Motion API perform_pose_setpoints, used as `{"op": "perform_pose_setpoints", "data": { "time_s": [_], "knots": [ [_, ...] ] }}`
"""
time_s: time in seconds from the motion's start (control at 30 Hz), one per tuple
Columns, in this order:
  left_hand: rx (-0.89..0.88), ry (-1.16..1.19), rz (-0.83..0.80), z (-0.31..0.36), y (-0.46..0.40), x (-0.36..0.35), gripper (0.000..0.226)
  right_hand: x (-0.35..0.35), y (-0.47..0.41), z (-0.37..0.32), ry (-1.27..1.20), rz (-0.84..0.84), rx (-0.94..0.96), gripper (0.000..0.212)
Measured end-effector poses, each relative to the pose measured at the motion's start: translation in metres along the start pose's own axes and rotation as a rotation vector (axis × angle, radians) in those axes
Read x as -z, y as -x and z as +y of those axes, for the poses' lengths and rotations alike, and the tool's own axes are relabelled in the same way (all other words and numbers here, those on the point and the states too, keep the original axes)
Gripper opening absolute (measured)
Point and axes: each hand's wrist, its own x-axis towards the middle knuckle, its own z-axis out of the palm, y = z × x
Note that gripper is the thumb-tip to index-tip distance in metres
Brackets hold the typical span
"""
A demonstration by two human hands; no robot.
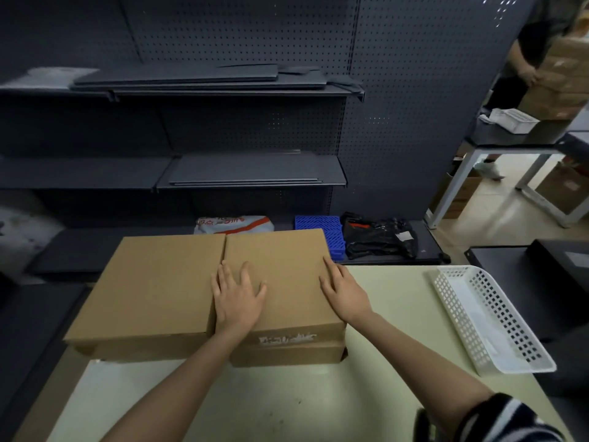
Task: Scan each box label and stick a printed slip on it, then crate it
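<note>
Two stacks of flat cardboard boxes are sitting side by side at the far edge of the pale table (287,400). The left hand (237,299) is lying flat, fingers spread, on top of the right-hand box (287,266), near its left edge. The right hand (344,290) is resting with straight fingers along that box's right edge. Neither hand is gripping anything. A torn white label (287,339) is showing on the box's near side. A white perforated basket (490,317) is lying to the right, well apart from the boxes.
</note>
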Motion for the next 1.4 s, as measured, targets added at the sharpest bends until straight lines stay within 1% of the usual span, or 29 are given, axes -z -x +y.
{"op": "perform_pose_setpoints", "data": {
  "time_s": [0.1, 0.23, 0.37, 0.47, 0.53, 0.6, 0.67, 0.77, 0.93, 1.07, 1.23, 1.4],
  "knots": [
    [0.014, 0.021, -0.005, 0.000, 0.005, 0.000, 0.066, 0.001, 0.005, 0.002, -0.069, -0.016, -0.010, 0.055],
    [0.023, 0.110, -0.031, 0.002, 0.018, 0.000, 0.065, 0.005, 0.017, 0.010, -0.185, -0.039, -0.048, 0.059],
    [0.048, 0.241, -0.032, 0.003, 0.029, 0.002, 0.067, 0.009, 0.028, 0.022, -0.242, -0.050, -0.085, 0.060],
    [0.074, 0.382, -0.018, 0.000, 0.034, 0.006, 0.076, 0.011, 0.034, 0.026, -0.306, -0.079, -0.169, 0.063],
    [0.158, 0.500, -0.065, -0.004, 0.037, 0.005, 0.085, 0.010, 0.038, 0.025, -0.335, -0.106, -0.245, 0.063],
    [0.258, 0.611, -0.145, -0.010, 0.039, 0.003, 0.090, 0.010, 0.042, 0.023, -0.362, -0.120, -0.293, 0.060],
    [0.299, 0.694, -0.193, -0.015, 0.040, 0.002, 0.086, 0.011, 0.044, 0.021, -0.384, -0.114, -0.313, 0.060],
    [0.321, 0.769, -0.214, -0.015, 0.043, 0.006, 0.080, 0.011, 0.050, 0.017, -0.400, -0.106, -0.316, 0.060],
    [0.271, 0.855, -0.167, -0.020, 0.059, 0.019, 0.079, 0.015, 0.067, 0.005, -0.423, -0.048, -0.305, 0.056],
    [0.178, 1.001, -0.144, -0.031, 0.070, 0.042, 0.070, 0.023, 0.081, -0.006, -0.470, 0.001, -0.296, 0.056],
    [0.103, 1.214, -0.190, -0.040, 0.096, 0.072, 0.069, 0.027, 0.111, -0.022, -0.524, 0.073, -0.273, 0.053],
    [0.025, 1.224, -0.282, -0.055, 0.136, 0.085, 0.071, 0.023, 0.161, -0.032, -0.528, 0.149, -0.287, 0.052]
  ]
}}
